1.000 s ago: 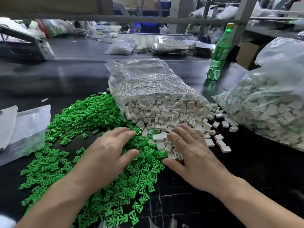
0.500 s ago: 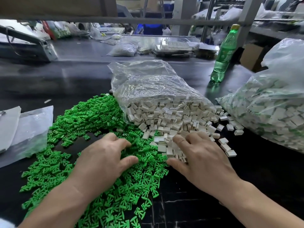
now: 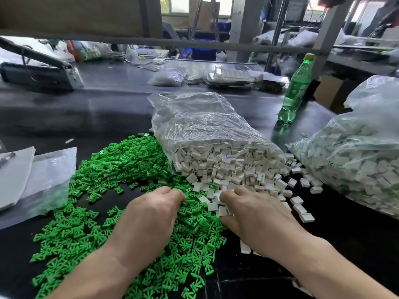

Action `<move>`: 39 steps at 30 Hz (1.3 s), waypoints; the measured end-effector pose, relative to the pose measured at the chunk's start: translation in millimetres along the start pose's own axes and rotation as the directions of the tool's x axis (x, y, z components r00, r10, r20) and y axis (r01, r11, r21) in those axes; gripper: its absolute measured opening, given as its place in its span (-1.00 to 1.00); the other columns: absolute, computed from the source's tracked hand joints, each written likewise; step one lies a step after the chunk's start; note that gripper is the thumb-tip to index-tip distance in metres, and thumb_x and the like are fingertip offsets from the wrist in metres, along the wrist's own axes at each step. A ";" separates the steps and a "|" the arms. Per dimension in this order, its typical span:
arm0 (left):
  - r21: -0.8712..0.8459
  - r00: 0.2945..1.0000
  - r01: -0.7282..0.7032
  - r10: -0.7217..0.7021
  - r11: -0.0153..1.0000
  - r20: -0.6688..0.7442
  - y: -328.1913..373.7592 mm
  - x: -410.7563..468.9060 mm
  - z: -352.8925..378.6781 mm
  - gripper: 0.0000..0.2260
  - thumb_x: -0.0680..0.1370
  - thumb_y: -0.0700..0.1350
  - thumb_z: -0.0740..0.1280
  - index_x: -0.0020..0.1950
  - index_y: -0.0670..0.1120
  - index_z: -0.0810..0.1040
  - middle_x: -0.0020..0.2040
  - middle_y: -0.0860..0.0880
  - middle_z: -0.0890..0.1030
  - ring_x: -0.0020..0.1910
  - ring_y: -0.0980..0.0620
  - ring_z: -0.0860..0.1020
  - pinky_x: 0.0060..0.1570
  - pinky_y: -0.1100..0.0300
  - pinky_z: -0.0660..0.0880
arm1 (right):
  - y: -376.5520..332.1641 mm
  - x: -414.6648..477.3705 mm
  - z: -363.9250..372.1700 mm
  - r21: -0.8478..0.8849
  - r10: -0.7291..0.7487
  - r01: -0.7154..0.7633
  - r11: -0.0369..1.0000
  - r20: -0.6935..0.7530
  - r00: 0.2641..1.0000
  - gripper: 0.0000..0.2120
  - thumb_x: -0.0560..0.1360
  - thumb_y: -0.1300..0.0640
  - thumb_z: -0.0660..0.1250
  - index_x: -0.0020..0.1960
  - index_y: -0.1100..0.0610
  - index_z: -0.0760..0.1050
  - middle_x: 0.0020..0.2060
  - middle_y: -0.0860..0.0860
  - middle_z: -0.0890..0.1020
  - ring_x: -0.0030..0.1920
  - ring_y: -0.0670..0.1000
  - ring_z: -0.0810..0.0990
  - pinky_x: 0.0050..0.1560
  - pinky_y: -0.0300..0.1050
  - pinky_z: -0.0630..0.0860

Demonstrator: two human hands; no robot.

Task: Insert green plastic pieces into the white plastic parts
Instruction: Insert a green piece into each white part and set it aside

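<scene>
Hands (image 3: pixel 151 214) palm-down, fingers (image 3: pixel 232 196) curled

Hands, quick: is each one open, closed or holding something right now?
Left hand: fingers curled into the green pieces; a grip cannot be told.
Right hand: fingers curled over the white parts; a grip cannot be told.

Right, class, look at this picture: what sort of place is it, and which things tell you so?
Most likely a factory assembly bench: a loose heap of identical green pieces, a clear bag spilling white parts, and metal racking behind with more bagged stock.
</scene>
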State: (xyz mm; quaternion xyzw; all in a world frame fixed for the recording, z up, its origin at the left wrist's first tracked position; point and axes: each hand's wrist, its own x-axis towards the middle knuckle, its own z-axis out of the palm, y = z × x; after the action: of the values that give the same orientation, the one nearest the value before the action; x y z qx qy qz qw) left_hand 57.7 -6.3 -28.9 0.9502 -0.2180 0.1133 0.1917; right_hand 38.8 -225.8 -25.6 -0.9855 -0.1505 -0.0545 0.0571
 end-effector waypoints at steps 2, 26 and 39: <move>-0.111 0.998 0.021 -0.028 0.994 -0.054 1.5 -0.4 -1.2 -0.83 0.60 -0.15 0.31 0.13 0.03 0.63 -0.08 0.18 0.60 -0.19 0.20 0.59 -0.14 0.25 0.58 | -0.1 -0.8 3.7 0.043 0.030 -0.029 0.999 -0.018 0.999 -0.74 0.62 -0.19 0.21 0.21 -0.08 0.36 0.03 -0.14 0.46 -0.07 -0.02 0.48 -0.13 -0.09 0.34; -0.902 0.925 0.335 -0.275 0.272 0.260 24.5 -2.3 3.1 -0.82 0.31 -0.05 0.49 -0.10 0.00 0.71 -0.12 -0.10 0.69 -0.06 -0.06 0.68 -0.17 0.21 0.61 | 5.3 -5.2 4.9 0.548 0.220 -0.010 0.837 -0.318 0.922 -0.89 0.56 0.07 0.42 0.08 -0.02 0.59 -0.11 -0.28 0.61 0.01 -0.20 0.52 -0.02 -0.40 0.41; -0.972 0.949 0.224 -0.244 0.066 0.202 35.1 -3.4 -1.6 -0.71 0.21 -0.13 0.63 -0.12 -0.07 0.70 -0.12 -0.22 0.70 -0.22 -0.06 0.68 -0.31 0.21 0.58 | -15.2 -14.7 3.2 0.950 0.178 -0.030 0.310 -0.027 0.984 -0.85 0.56 0.13 0.43 0.03 -0.12 0.64 -0.30 0.05 0.61 -0.33 0.00 0.57 -0.32 -0.16 0.56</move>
State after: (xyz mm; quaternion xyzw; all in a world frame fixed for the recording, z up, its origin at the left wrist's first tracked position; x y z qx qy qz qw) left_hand 38.4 -33.6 -17.4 0.6006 -0.0809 -0.0858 0.7908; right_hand 20.6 -215.2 -29.1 -0.7680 -0.0859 -0.0149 0.6345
